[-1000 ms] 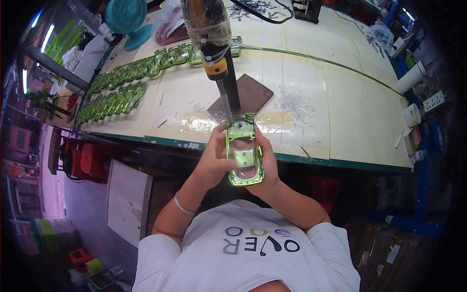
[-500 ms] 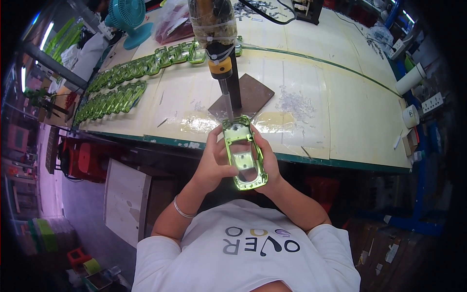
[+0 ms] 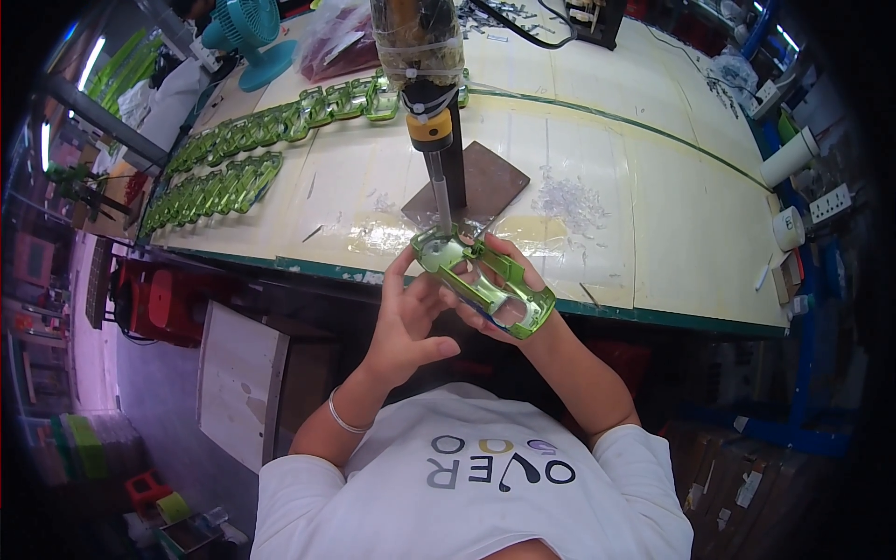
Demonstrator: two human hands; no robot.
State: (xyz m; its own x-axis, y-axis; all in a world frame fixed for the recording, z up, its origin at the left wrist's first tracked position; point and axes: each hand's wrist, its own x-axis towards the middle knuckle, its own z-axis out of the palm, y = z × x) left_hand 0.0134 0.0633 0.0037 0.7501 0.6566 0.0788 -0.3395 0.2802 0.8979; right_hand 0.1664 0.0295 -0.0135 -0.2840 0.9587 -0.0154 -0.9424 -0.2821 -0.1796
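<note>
A shiny green toy car body shell [image 3: 481, 283] is tilted in my right hand [image 3: 525, 265], its inner side facing up. My right fingers wrap around its side and underneath. My left hand [image 3: 404, 327] is beside the shell with its thumb stretched away and its fingers apart; its fingertips are close to the shell's far left corner, and I cannot tell whether they touch. Just above the shell's far end hangs an upright power screwdriver [image 3: 430, 131] with a yellow collar. The screwdriver's long shaft [image 3: 441, 187] points down at that end; whether it makes contact is unclear.
A dark post stands on a brown base plate [image 3: 495, 177] behind the screwdriver. Two rows of green shells [image 3: 215, 191] lie at left on the table [image 3: 691, 233]. Small clear pieces [image 3: 569, 205] are scattered right of the plate. A teal fan [image 3: 247, 37] stands at far left.
The shell has turned, its near end swinging right. My left hand has loosened from it, thumb now away, while my right hand keeps its hold. The view has shifted slightly.
</note>
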